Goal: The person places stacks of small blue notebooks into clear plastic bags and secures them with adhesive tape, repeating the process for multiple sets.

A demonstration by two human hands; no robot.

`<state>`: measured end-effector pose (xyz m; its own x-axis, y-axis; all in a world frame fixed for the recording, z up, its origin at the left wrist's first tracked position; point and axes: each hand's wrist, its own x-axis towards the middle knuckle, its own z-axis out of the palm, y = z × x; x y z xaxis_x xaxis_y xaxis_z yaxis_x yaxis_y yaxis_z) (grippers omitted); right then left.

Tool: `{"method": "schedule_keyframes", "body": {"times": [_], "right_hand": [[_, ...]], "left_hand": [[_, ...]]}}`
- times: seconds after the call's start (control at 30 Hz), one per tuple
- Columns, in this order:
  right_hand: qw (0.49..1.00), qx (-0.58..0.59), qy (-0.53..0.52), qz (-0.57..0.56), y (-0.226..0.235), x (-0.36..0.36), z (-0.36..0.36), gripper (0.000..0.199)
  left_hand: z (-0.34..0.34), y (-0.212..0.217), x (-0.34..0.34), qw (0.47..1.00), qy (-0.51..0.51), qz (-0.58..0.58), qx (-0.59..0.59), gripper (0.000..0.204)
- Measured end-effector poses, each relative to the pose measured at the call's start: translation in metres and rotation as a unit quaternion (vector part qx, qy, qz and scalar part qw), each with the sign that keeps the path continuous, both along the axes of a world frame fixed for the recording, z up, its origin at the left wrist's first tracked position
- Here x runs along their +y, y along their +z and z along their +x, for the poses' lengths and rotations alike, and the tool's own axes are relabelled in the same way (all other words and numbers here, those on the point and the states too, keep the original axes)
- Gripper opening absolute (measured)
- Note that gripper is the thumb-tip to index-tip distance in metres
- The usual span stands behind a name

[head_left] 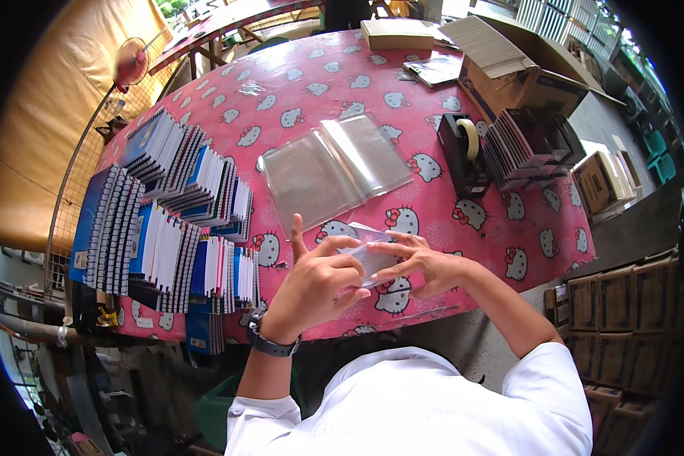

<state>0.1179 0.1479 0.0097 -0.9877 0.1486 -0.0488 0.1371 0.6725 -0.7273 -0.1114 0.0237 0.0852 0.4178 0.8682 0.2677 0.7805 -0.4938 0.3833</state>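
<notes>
A small clear plastic piece point(370, 261), perhaps a sleeve or case, is between my two hands above the near side of the table. My left hand point(323, 277) has its index finger raised and the other fingers curled at the plastic's left edge. From the right, my right hand point(422, 264) grips it, with fingers reaching over its surface. Part of the plastic is hidden behind my fingers. Just beyond lie large clear plastic sleeves point(304, 175) in overlapping stacks. A dark watch point(270, 340) is on my left wrist.
Stacks of blue spiral notebooks point(167, 243) crowd the left side. On the right stand a black tape dispenser point(463, 167), a pile of dark thin cases point(528, 148) and an open carton point(509, 68). A pink cat-print cloth point(296, 91) covers the table.
</notes>
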Motion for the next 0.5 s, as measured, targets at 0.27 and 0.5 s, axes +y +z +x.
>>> {"method": "schedule_keyframes", "body": {"times": [0.27, 0.5], "right_hand": [[0.992, -0.064, 0.029, 0.100, 0.017, -0.003, 0.000, 0.089], [0.972, -0.126, 0.056, 0.188, 0.038, -0.008, -0.005, 0.096]], "left_hand": [[0.006, -0.003, -0.006, 0.973, 0.061, 0.121, -0.187, 0.018], [0.012, -0.084, -0.051, 0.982, 0.152, -0.016, -0.111, 0.053]]}}
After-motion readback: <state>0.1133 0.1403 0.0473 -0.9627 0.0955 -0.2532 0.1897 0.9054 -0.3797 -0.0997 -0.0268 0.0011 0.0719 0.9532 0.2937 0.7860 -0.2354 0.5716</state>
